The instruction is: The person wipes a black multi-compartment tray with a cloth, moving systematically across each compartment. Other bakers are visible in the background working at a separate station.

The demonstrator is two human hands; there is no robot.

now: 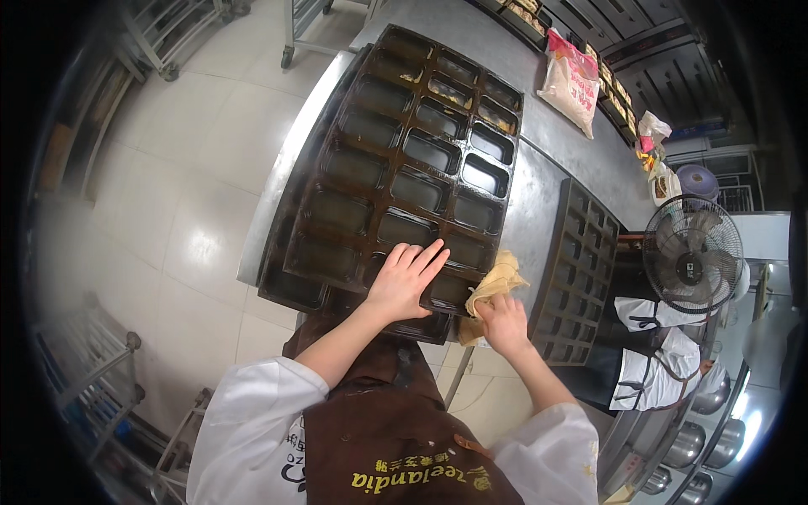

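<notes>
A dark baking pan (402,187) with rows of rectangular wells lies in front of me, on top of another dark pan (290,286) that shows along its left and near edges. Crumbs or residue sit in a few far wells. My left hand (404,279) rests on the near part of the upper pan, fingers spread over the well dividers. Beyond the pan's near right corner, my right hand (503,324) grips a yellowish cloth (498,282), bunched up and touching or close to the pan's edge. Its fingertips are partly hidden by the cloth.
Another multi-well pan (576,273) lies to the right on the metal table (534,189). A pink-and-white bag (571,82) stands at the far right. A fan (692,254) and people in white sleeves (656,370) are at the right. Wheeled racks (105,379) stand at the left.
</notes>
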